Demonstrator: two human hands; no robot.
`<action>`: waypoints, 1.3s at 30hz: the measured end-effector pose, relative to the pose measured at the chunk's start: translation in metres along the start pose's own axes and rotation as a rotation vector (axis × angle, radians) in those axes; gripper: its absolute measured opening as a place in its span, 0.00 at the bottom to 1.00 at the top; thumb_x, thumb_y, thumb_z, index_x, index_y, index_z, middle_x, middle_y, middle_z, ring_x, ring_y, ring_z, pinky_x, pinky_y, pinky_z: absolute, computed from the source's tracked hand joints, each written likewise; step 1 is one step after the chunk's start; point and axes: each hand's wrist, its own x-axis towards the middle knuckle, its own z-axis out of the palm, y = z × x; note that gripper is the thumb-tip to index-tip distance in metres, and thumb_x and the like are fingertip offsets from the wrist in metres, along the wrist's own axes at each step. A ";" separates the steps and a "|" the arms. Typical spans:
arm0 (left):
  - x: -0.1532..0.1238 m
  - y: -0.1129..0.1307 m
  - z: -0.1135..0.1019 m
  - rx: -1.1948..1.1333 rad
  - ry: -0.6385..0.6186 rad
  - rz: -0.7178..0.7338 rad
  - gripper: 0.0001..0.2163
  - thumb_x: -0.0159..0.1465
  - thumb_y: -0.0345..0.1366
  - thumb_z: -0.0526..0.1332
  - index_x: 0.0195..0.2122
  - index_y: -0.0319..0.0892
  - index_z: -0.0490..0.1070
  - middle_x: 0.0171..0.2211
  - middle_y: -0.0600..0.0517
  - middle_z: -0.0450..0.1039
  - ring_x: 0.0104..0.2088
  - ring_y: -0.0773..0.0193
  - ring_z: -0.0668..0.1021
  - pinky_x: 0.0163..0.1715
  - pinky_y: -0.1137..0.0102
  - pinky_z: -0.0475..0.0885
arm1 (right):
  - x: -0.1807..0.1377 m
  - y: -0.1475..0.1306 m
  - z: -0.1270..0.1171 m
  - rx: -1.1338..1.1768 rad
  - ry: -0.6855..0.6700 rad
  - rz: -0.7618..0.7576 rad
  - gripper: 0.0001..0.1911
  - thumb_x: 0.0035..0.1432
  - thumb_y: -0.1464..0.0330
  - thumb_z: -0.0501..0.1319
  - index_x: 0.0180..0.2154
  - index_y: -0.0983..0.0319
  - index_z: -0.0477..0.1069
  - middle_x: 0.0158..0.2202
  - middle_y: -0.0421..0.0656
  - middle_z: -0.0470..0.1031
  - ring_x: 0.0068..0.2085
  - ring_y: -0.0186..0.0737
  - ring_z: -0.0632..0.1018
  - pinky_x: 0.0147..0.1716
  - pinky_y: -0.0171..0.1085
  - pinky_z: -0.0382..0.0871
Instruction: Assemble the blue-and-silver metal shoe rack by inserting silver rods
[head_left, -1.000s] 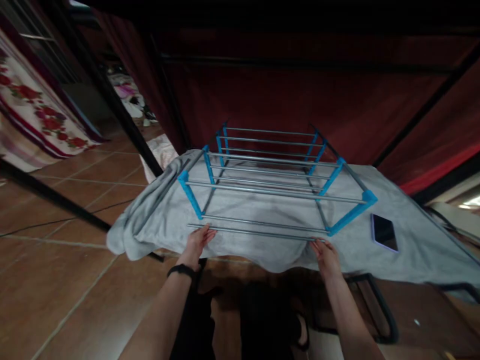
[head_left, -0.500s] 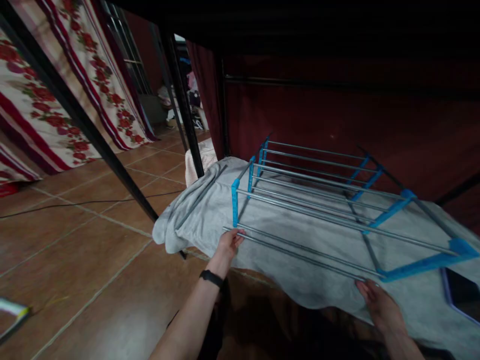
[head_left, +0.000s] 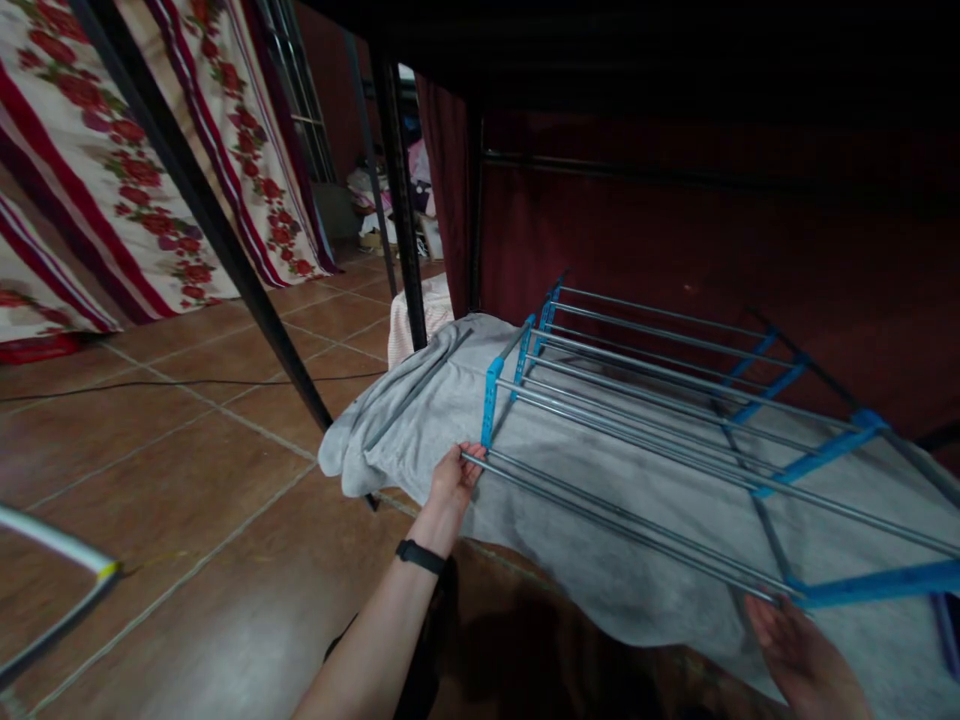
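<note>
A thin metal rod runs between my two hands, low over the front edge of a grey blanket. My left hand has its fingers closed on the rod's left end, close to a blue plastic connector. At the right end, my right hand grips the rod near the long blue bracket. Just behind the held rod lies the lowest bar of a rack made of metal tubes and blue joints. This rack rests on the blanket.
Black metal posts frame the bed on the left. A dark object lies at the right edge. On the tiled floor are a cable and, lower left, a white tubular frame. Floral curtains hang behind.
My view has turned left, so the scene sits farther right. My left fingers now cover nearer the rod's left tip, and the rod's right end is closer to the blue bracket.
</note>
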 end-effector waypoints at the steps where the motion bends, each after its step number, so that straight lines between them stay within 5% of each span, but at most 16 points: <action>1: 0.000 -0.001 0.000 -0.004 -0.002 -0.002 0.07 0.70 0.32 0.54 0.36 0.38 0.69 0.30 0.46 0.77 0.27 0.64 0.82 0.31 0.70 0.78 | -0.001 0.001 0.005 -0.002 0.013 0.041 0.07 0.48 0.71 0.64 0.28 0.50 0.74 0.36 0.45 0.78 0.36 0.43 0.82 0.36 0.41 0.81; 5: -0.001 -0.005 0.003 0.026 -0.007 -0.036 0.08 0.71 0.32 0.53 0.36 0.39 0.68 0.31 0.46 0.77 0.27 0.63 0.82 0.30 0.68 0.78 | -0.009 0.004 0.022 0.032 -0.011 0.124 0.05 0.53 0.70 0.62 0.28 0.54 0.76 0.36 0.45 0.78 0.38 0.38 0.82 0.40 0.35 0.80; 11: -0.011 -0.012 0.010 0.144 -0.049 -0.101 0.07 0.69 0.25 0.52 0.38 0.37 0.70 0.29 0.48 0.77 0.25 0.67 0.80 0.27 0.73 0.77 | -0.038 0.008 0.053 0.125 -0.169 0.159 0.06 0.49 0.74 0.67 0.32 0.60 0.76 0.36 0.44 0.80 0.40 0.39 0.82 0.48 0.41 0.80; 24: -0.021 -0.049 0.014 0.371 -0.165 -0.152 0.09 0.66 0.21 0.54 0.34 0.36 0.72 0.31 0.46 0.78 0.31 0.64 0.82 0.34 0.69 0.81 | -0.069 0.024 0.092 0.226 -0.280 0.108 0.09 0.44 0.72 0.72 0.28 0.59 0.74 0.33 0.40 0.81 0.38 0.40 0.82 0.46 0.41 0.79; 39: -0.045 -0.100 0.018 0.344 -0.196 -0.311 0.09 0.62 0.17 0.59 0.34 0.36 0.72 0.30 0.46 0.79 0.31 0.61 0.83 0.38 0.67 0.82 | -0.091 0.035 0.114 0.251 -0.221 0.175 0.11 0.38 0.73 0.73 0.26 0.58 0.75 0.30 0.38 0.81 0.37 0.40 0.81 0.45 0.42 0.79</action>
